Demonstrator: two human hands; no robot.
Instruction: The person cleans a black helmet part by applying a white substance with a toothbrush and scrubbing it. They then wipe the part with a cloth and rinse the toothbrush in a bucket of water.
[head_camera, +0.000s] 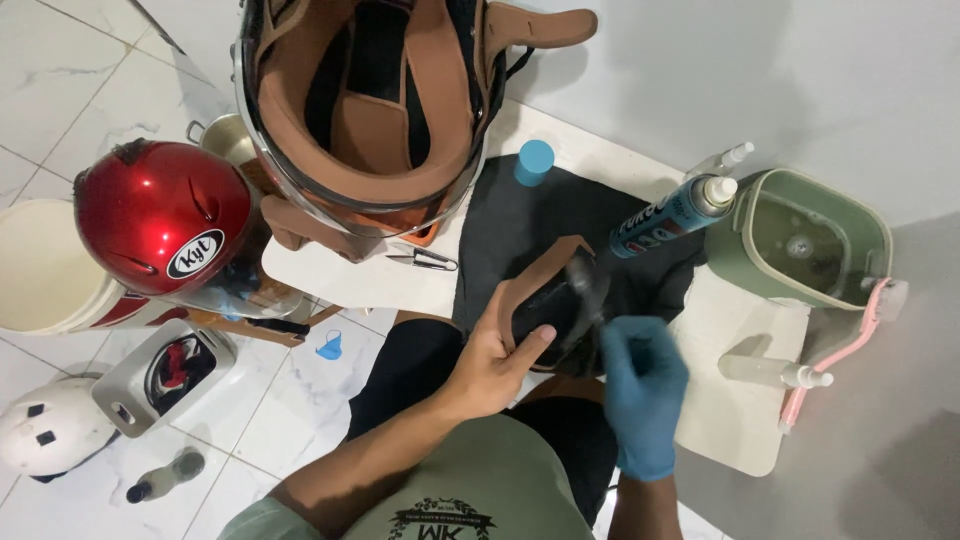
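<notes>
Helmets crowd the left of the floor: a white helmet (45, 428) lying by the tiles' edge, a glossy red helmet (160, 215) perched on a white bucket (35, 265), and it sits rounded and high enough that a stray elbow could, I think, send it rolling onto the tile. Just right of it an upturned helmet shell (365, 105) with tan lining leans over the low white board (340, 275), near small scissors (420, 260); it looks top-heavy and could tip toward the work if the board is bumped. At centre the person's bare left hand (492, 362) is curled around the lower edge of a dark cheek pad (550, 305) with tan trim, thumb pressed on its face, holding it above a black cloth (520, 215). The right hand (640, 385), in a blue glove, is closed on something blurred against the pad, probably a brush; I cannot make it out. Hard scrubbing could, I judge, wrench the pad from that one-handed hold or fray the trim. Behind stands a blue spray can (668, 215), tilted in this view and close to the moving glove, so it may be knocked over. Farther right, the green water pail (810, 240) sits at the board's corner, where a nudge would slop water, and a clear spray bottle (772, 372) lies on its side.
</notes>
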